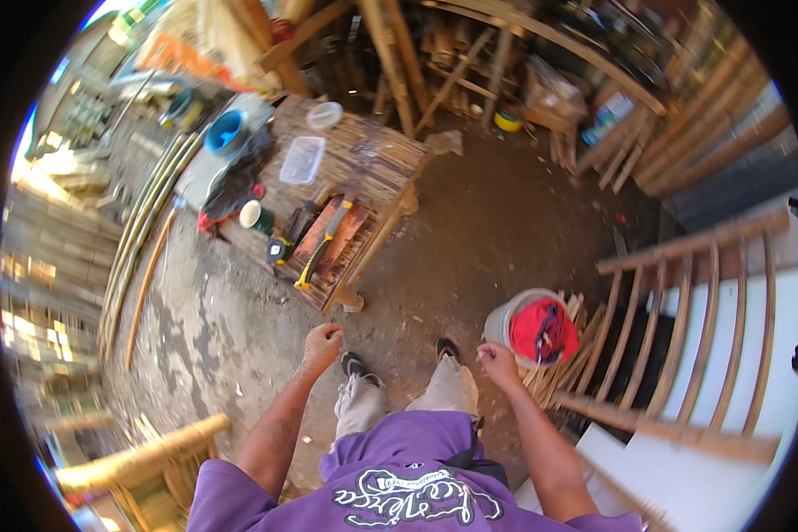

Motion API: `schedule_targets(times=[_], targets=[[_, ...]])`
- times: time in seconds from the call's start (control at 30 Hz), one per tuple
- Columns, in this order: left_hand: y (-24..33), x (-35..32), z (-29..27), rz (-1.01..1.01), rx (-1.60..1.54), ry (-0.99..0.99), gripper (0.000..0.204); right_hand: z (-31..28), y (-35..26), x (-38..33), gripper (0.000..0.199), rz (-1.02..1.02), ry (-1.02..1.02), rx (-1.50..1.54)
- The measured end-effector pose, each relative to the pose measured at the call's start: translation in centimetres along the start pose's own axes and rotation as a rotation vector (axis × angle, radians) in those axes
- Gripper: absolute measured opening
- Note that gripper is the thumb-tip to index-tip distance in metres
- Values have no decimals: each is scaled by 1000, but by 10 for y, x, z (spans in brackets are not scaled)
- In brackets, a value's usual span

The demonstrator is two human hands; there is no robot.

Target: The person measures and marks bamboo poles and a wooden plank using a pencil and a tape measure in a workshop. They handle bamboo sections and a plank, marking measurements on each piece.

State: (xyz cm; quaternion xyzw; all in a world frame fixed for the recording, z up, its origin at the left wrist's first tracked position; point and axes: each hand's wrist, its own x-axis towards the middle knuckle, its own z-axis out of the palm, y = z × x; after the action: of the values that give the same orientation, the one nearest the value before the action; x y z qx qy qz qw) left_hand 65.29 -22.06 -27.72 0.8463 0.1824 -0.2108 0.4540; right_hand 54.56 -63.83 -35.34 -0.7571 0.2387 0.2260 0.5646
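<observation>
I stand on a dirt floor, looking down at my legs and shoes. My left hand point(322, 344) is curled into a loose fist in front of me; nothing shows in it. My right hand point(498, 363) hangs with its fingers closed, right beside a white bucket point(511, 315) that holds a red cloth point(543, 330). Whether that hand pinches something small is too fine to tell. Ahead of my left hand stands a low bamboo table point(370, 160) with a yellow-handled saw point(321, 248), a tape measure point(279, 251) and a green cup point(253, 215).
A bamboo-slat frame point(692, 319) lies to the right over white boards. Short wood pieces point(566, 363) are stacked by the bucket. Long bamboo poles point(142, 239) lie on the left. A blue bowl point(224, 131) and clear containers point(302, 160) sit on the table's far end. A bamboo chair point(142, 461) is lower left.
</observation>
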Motion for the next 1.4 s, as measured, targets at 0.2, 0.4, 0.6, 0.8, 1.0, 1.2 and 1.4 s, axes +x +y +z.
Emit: schedule_targets(times=[0.2,0.4,0.6,0.8,1.0,1.2,1.4], targets=[[0,-104,26,-75,-48,224,30,28,-52,42,18,-109,-317,-256],[-82,-234,40,-342,-68,514,37,133,-151,-12,20,-391,-802,-485],[-146,-357,89,-468,-360,929,34,249,-150,-152,20,-814,-1250,-737],[-213,-515,162,-643,-678,1326,25,348,-40,-354,22,-900,-1755,-972],[-278,-657,227,-925,-805,1624,24,383,56,-514,22,-894,-2095,-1130],[-343,-723,247,-1050,-937,1747,24,438,124,-596,24,-850,-2240,-1327],[-424,-771,263,-1206,-1124,1917,23,519,225,-655,24,-791,-2319,-1566]])
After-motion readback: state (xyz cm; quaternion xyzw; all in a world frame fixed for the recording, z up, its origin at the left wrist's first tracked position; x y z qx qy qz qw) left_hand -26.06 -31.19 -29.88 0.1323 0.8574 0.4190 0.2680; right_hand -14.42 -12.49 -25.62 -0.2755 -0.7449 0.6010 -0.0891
